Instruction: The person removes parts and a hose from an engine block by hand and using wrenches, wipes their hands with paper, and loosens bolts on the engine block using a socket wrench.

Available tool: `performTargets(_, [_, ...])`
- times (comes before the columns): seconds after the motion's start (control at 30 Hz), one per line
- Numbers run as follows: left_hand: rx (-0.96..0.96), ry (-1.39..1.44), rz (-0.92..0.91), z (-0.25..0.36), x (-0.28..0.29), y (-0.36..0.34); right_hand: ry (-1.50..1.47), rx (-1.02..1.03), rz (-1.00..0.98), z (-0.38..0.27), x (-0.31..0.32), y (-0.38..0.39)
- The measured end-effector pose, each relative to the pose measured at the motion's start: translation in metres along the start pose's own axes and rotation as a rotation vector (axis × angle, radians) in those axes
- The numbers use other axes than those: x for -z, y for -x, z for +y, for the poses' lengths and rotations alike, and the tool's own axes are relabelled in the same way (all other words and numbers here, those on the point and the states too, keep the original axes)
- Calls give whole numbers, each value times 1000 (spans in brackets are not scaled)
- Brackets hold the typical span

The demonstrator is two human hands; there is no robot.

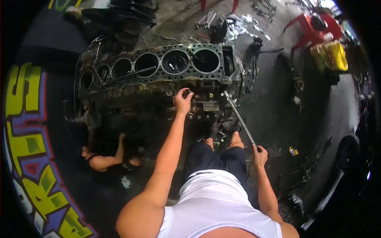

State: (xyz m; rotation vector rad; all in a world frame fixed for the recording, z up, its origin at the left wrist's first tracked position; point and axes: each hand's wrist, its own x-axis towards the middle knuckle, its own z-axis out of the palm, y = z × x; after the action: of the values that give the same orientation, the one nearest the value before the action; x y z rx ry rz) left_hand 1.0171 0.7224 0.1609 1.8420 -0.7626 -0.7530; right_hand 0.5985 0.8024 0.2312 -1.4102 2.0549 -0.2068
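A large engine block (160, 81) with a row of several open cylinder bores lies in front of me. My left hand (183, 101) is at its near side, fingers pinched on a small dark piece whose kind I cannot make out. In my right hand (260, 156) is the lower end of a long silver breaker bar (241, 119). The bar slants up and left, its head close to the near right side of the block. A loose metal rod (137, 72) lies across the bores on top.
A co-worker (105, 162) crouches at the left, one arm raised toward the block. Wrenches (206, 18) and crumpled plastic (240, 25) lie on the floor beyond the block. A red plastic stool (313, 31) and a yellow bag (336, 55) stand at the far right.
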Motion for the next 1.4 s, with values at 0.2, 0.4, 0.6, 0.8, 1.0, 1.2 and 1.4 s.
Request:
performTargets(0.2, [-352, -187, 192, 10, -44, -83, -24, 129, -37, -37, 4, -15])
performTargets(0.4, [-209, -229, 477, 36, -36, -111, -114, 183, -43, -58, 17, -24])
performTargets(0.6, [-499, -281, 421, 34, 18, -88, -65, 258, -185, -70, -11, -55])
performTargets(0.8, [-346, -268, 535, 18, 78, 39, -257, 329, -321, -95, -43, -72])
performTargets(1.0, [54, -263, 723, -32, 163, 140, -238, 337, -474, -117, -80, -105])
performTargets(1.2, [-130, -579, 681, 3, 250, 61, -58, 304, -414, -148, -81, -116])
performTargets(1.4, [-379, -1214, 635, 6, 375, -199, -352, 298, -311, -176, -82, -62])
